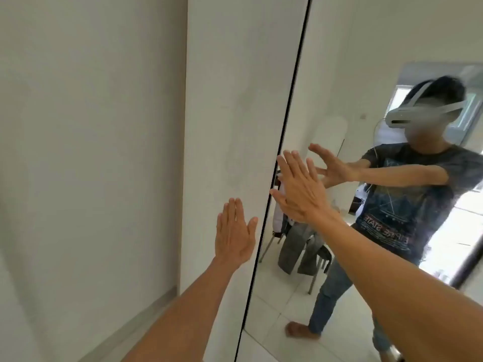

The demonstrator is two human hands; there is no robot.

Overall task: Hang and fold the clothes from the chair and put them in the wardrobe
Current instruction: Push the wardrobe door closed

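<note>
I'm holding left hand [235, 231] flat against the white wardrobe door [230, 100], right hand [298, 189] open at the mirrored door [339, 74] by the seam, both grasping nothing. Doors looking stiff and slick, so I'm pushing near the edge. Soft clothes [292, 246] showing draped on the chair [317, 265] in the reflection.

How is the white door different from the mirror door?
The white door is plain and dull; the mirror door is shiny and shows the chair with clothes. The left hand lies flat on the white door, low; the right hand is higher, at the mirror door's edge. Both doors are tall and flat.
</note>
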